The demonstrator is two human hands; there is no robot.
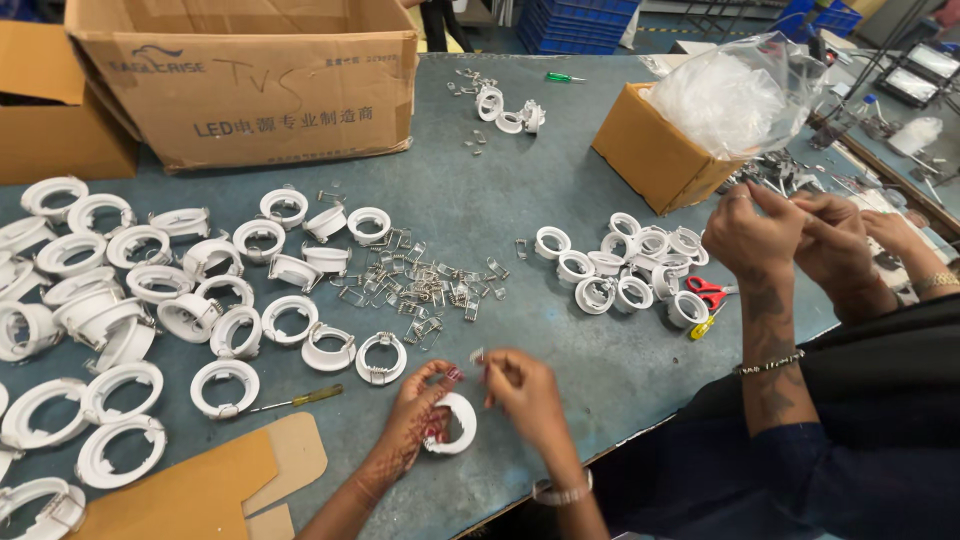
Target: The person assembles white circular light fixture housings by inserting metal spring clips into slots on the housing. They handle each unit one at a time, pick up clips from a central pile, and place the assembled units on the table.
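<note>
My left hand [415, 420] grips a white plastic ring housing [458, 428] just above the near edge of the grey-blue table [560, 200]. Beside it, my right hand [527, 393] pinches a small metal spring clip [477, 356] between its fingertips, close to the ring's upper rim. A loose pile of the same wire spring clips [415, 285] lies beyond my hands. Several white ring housings [130, 300] cover the left half of the table, some with clips fitted.
A co-worker's two hands [790, 240] work at the right beside a second cluster of white rings [630, 265], red scissors [708, 290] and a small box holding a plastic bag [660, 150]. A large cardboard box [250, 80] stands at the back left. A thin screwdriver [300, 398] and cardboard scraps [200, 490] lie near left.
</note>
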